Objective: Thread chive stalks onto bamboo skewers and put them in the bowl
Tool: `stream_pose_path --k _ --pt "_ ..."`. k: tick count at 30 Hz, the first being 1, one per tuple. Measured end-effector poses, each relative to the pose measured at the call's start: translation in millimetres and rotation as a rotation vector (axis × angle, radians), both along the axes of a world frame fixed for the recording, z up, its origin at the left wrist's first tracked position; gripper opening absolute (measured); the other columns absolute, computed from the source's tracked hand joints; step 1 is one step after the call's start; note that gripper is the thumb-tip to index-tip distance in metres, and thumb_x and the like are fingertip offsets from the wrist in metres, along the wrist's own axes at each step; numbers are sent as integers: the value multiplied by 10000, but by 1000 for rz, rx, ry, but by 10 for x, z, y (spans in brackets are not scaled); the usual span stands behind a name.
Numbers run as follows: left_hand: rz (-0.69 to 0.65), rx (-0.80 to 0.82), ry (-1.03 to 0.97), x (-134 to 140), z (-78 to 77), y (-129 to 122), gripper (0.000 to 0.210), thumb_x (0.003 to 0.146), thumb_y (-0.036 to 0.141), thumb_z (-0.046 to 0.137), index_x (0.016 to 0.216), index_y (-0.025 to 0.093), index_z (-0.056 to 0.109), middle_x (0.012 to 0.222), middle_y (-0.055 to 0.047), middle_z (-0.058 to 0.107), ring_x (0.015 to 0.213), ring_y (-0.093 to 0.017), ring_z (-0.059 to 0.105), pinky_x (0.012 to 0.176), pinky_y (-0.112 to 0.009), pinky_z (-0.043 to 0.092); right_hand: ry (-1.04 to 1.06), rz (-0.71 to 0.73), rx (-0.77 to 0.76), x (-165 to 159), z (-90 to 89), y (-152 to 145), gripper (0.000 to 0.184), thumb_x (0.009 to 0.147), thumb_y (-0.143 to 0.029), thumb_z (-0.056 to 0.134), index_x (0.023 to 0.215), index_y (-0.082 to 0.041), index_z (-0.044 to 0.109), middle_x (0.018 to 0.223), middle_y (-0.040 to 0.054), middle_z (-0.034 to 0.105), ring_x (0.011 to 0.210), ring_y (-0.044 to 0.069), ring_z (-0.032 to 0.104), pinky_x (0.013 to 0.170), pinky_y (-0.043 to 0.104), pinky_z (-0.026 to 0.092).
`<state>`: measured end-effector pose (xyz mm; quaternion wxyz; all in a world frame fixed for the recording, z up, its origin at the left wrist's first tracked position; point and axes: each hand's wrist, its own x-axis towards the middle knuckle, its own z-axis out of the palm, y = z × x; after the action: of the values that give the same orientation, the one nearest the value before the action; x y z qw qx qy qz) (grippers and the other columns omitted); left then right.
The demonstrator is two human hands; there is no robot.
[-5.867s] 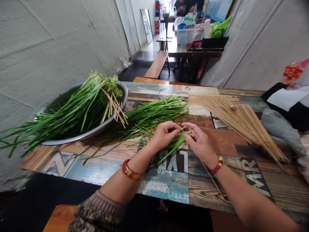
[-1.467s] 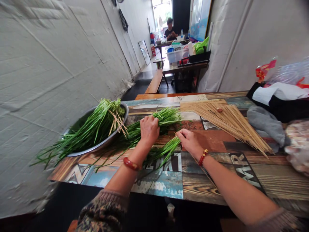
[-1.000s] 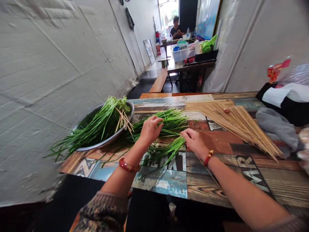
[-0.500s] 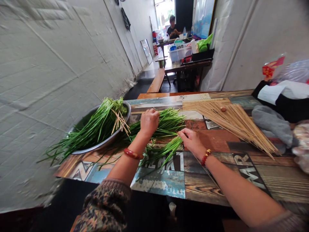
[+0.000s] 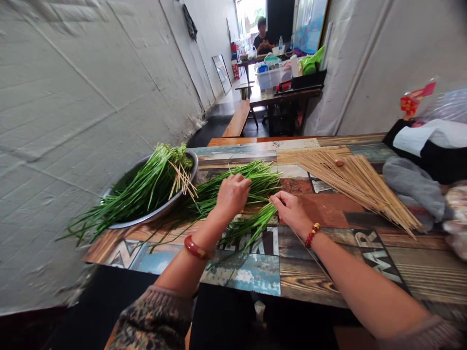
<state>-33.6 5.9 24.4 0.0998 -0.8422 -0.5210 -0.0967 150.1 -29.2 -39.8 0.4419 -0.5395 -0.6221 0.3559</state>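
Observation:
My right hand point(image 5: 290, 211) pinches the pale ends of a small bunch of green chives point(image 5: 255, 221), whose leaves fan out to the left. A thin bamboo skewer point(image 5: 321, 265) extends from under the same hand toward the table's front edge. Over the loose pile of chives point(image 5: 207, 190), my left hand point(image 5: 234, 191) is closed with bent fingers; its fingertips are hidden, so what they grip cannot be made out. At the left, a metal basin point(image 5: 153, 221) holds more chives point(image 5: 146, 194), with several skewers point(image 5: 182, 181) sticking out of the bundled ends.
Many loose skewers point(image 5: 365, 189) lie fanned on the patterned table point(image 5: 310, 282), a small brown piece point(image 5: 339, 163) on top. Grey plastic bags point(image 5: 412, 187) sit at the right. A wall point(image 5: 54, 146) borders the left. Farther back are a bench point(image 5: 237, 119), a plastic box point(image 5: 273, 78) and a seated person point(image 5: 263, 39).
My left hand has shifted right and slightly down over the chive pile, closer to my right hand. My right hand keeps its pinch on the small bunch.

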Motion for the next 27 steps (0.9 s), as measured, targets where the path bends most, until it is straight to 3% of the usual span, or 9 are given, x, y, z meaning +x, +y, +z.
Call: stream_pose_path --k 4,12,15,18,22,27 --pt "-177 -86 -20 102 -154 -98 203 849 277 553 998 210 672 984 -60 611 914 -208 509 790 -330 401 30 -6 10 -3 5 -6 305 848 -413 473 660 -185 548 500 -32 485 455 107 437 447 215 313" --pt "-214 -44 -95 130 -310 -106 129 815 296 605 874 223 693 983 -49 612 910 -209 498 749 -348 377 47 3 1 -4 17 -7 288 851 -402 474 674 -189 554 483 -42 476 426 104 429 443 220 320" --pt "-173 -19 -234 125 -311 -94 93 804 259 611 787 198 679 936 -49 629 900 -204 510 769 -348 383 49 -7 -1 -4 14 -8 281 852 -402 481 684 -189 554 464 -51 459 416 102 424 440 217 317" --pt "-109 -28 -503 103 -304 -45 62 779 175 602 742 166 651 858 -47 636 853 -175 538 786 -320 408 52 -10 -4 -7 12 -10 289 852 -407 487 676 -186 549 464 -52 457 409 96 419 431 213 310" --pt "-70 -215 -793 110 -296 11 76 745 120 570 758 139 642 734 -21 619 710 -127 554 679 -245 429 74 -14 5 -8 4 -7 292 850 -415 498 678 -184 548 494 -46 469 420 92 421 421 207 312" --pt "-63 -505 -1010 185 -264 -12 222 772 204 557 932 112 680 707 -9 628 637 -100 530 597 -202 404 134 -8 27 3 22 -9 298 856 -431 495 716 -179 570 563 -28 508 452 93 437 428 207 338"
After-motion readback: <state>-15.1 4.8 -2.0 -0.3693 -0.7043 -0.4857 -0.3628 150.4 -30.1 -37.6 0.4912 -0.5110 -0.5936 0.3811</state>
